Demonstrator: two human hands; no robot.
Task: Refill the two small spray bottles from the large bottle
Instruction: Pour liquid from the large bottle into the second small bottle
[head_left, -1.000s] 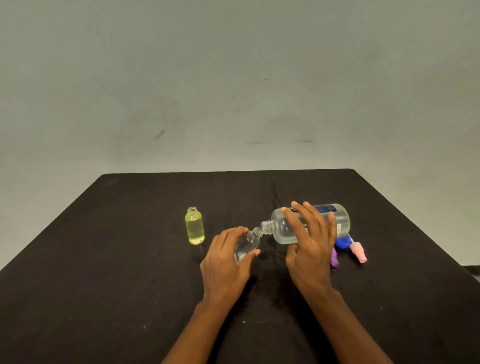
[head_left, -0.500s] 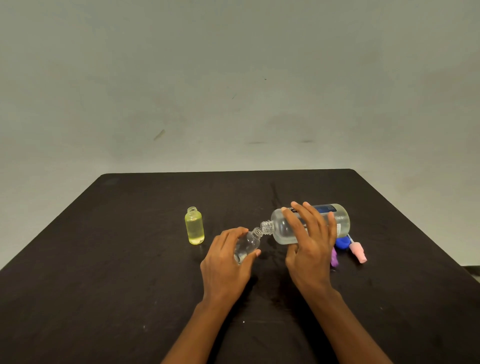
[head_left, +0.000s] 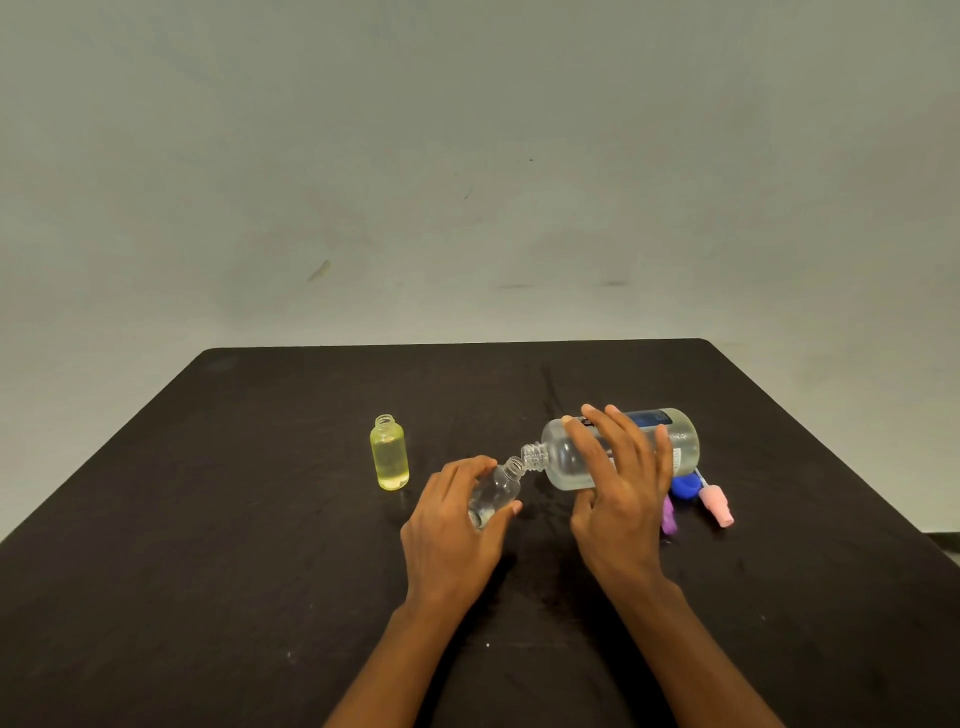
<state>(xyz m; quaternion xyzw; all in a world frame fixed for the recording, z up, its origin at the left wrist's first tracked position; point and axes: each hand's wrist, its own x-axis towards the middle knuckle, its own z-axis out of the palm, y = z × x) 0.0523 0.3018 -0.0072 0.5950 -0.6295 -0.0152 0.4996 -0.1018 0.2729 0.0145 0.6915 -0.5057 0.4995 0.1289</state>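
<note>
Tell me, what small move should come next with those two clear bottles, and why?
Probably keep the large bottle tipped, held by the right hand: its neck meets the small clear bottle in the left hand, which looks only partly filled.

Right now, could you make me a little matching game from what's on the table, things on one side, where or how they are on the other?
Things:
1. yellow bottle
2. large bottle
3. clear small bottle
4. pink sprayer

States:
A. lying on the table, far right
B. tipped sideways in the right hand
C. standing alone, uncapped
D. tilted in the left hand

Pairs: 1-C, 2-B, 3-D, 4-A
</note>
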